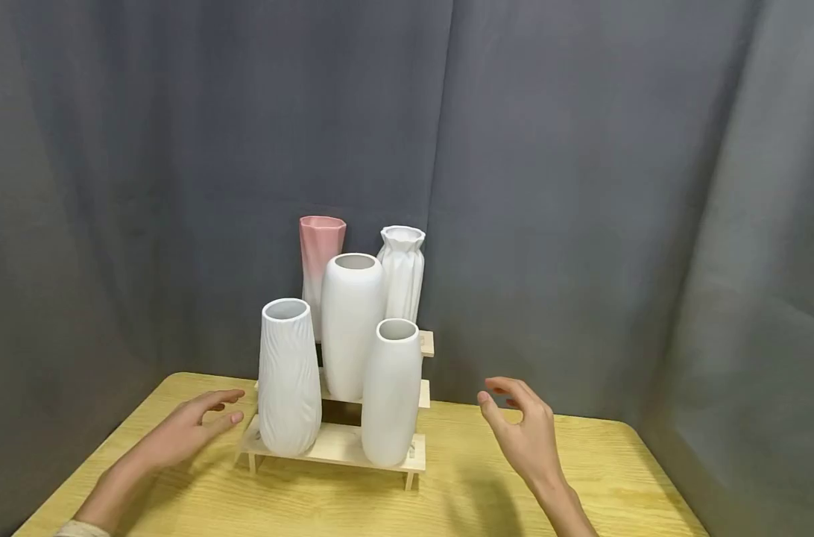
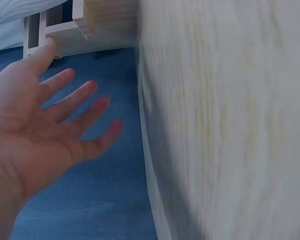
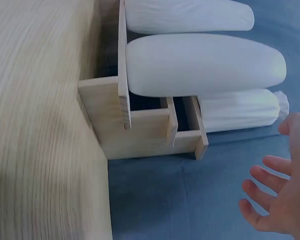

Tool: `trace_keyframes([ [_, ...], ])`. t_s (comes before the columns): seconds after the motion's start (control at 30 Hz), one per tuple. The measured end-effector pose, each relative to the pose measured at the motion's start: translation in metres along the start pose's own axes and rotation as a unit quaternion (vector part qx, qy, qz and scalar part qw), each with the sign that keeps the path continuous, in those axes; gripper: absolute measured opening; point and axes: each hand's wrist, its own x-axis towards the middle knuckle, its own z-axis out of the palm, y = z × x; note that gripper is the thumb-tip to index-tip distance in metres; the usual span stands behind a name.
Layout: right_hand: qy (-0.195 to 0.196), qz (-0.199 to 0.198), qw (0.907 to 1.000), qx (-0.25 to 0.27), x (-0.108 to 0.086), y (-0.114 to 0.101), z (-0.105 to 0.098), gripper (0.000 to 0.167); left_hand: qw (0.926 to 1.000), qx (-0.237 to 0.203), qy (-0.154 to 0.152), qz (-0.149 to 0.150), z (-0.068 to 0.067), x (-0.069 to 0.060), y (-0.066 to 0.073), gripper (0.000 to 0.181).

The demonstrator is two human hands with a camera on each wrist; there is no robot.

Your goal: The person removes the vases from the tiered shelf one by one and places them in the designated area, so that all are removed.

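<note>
Currently my left hand [image 1: 181, 429] hangs between the worktop's [image 1: 622, 477] left edge and the wooden stand [image 1: 340, 445], fingers spread, loosely bent, near the wave-textured white vase [image 1: 288, 388] on the bottom tier. My right hand [image 1: 529, 434] hangs between the stand and the right edge, fingers apart, lightly curved. Stand is three-tier, near the back edge, left of its middle. Bottom tier, right end: smooth white vase [image 1: 393, 395]. Middle tier: rounded white vase [image 1: 353, 328]. Top: pink-and-white vase [image 1: 321, 250] left, pleated white vase [image 1: 403, 277] right. All five upright.
</note>
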Motion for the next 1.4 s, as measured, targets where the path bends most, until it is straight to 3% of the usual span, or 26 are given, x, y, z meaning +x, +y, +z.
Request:
trace_keyframes([
  [0.1, 0.005, -0.008, 0.9999, 0.01, -0.001, -0.003, 0.0, 0.02, 0.9994, -0.027, -0.012, -0.016, 0.002, 0.004, 0.003, 0.048],
  [0.23, -0.018, -0.004, 0.9991, 0.037, -0.003, -0.007, 0.004, 0.018, 0.995, -0.08, -0.03, -0.052, 0.001, 0.004, 0.007, 0.045],
  [0.47, -0.046, 0.031, 0.9953, 0.079, -0.008, -0.015, 0.015, 0.014, 0.9873, -0.128, -0.042, -0.085, 0.003, 0.002, 0.011, 0.044],
  [0.7, -0.061, 0.057, 0.9865, 0.141, -0.002, -0.047, 0.016, 0.014, 0.9839, -0.139, -0.036, -0.106, 0.011, 0.007, 0.023, 0.042],
  [0.9, -0.079, 0.079, 0.9775, 0.179, 0.005, -0.043, 0.027, 0.023, 0.9848, -0.128, -0.034, -0.113, 0.018, 0.007, 0.026, 0.036],
  [1.2, -0.066, 0.045, 0.9727, 0.218, 0.013, -0.052, 0.046, 0.032, 0.9806, -0.139, -0.026, -0.135, 0.021, 0.005, 0.028, 0.039],
  [1.4, -0.071, 0.073, 0.9701, 0.22, 0.013, -0.057, 0.057, 0.042, 0.9736, -0.165, -0.022, -0.157, 0.021, 0.004, 0.029, 0.039],
])
